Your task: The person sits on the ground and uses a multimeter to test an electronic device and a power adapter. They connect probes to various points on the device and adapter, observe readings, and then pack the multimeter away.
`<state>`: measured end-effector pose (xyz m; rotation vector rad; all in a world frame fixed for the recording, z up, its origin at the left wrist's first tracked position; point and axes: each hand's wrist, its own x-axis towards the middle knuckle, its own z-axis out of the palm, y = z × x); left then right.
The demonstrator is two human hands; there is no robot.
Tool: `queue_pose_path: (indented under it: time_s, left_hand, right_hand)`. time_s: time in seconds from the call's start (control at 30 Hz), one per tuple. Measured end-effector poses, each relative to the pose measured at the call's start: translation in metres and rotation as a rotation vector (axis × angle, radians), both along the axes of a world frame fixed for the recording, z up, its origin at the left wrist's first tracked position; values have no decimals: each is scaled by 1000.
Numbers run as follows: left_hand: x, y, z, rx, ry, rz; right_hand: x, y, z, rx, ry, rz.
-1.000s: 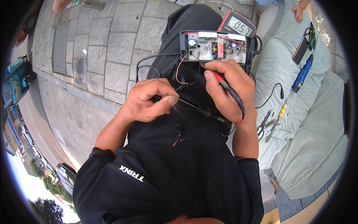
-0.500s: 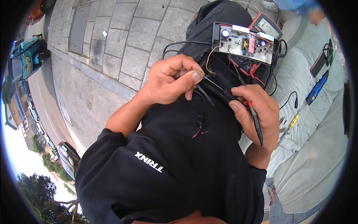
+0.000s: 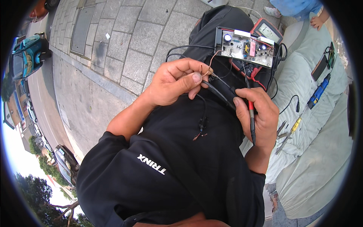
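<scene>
Head view, looking down at a person's lap: where are the hands, and what do they hold?

— The bare left hand point(image 3: 176, 81), near 12 o'clock, pinches a thin brown wire point(image 3: 213, 57) between thumb and forefinger. The bare right hand point(image 3: 262, 117), at 3 o'clock, grasps a red-and-black, pen-shaped test probe point(image 3: 251, 108) across its curled fingers.

What lies between them?

— A flexible black cable point(image 3: 218, 92) and, just above it, a slim dark rod point(image 3: 225, 84) slant from the left fingertips toward the right thumb and forefinger. I cannot tell how firmly the right fingertips grip either.

And the electronics?

— A pale rectangular circuit board in an open black case point(image 3: 245, 47) sits between 1 and 2 o'clock. Beyond it lies a red-edged multimeter point(image 3: 266, 30).

What has changed?

— One second ago the right hand was up at the board's lower edge; now it is lower, clear of the board. Half a second ago the brown wire curved short of the left fingertips; now it reaches them. Another person's hand point(image 3: 317, 22) has appeared near 2 o'clock, on pale green cloth point(image 3: 310, 151).
</scene>
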<state>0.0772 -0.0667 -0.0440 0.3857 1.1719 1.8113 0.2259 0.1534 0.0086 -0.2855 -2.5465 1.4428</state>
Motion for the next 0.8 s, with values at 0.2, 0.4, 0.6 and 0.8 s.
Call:
queue_pose_path:
  time_s: [0.2,0.4,0.6,0.8]
  left_hand:
    - [1,0,2,-90,-3,-7]
    - [0,2,4,-128,16,8]
    - [-4,1,8,-140,-30,-54]
    - [-7,-2,9,-130,-70,-79]
  right_hand:
    - [0,1,1,-9,66,21]
    - [-3,5,0,14,85,41]
    - [-7,19,-1,-34,88,67]
    - [-9,22,-7,-82,73,136]
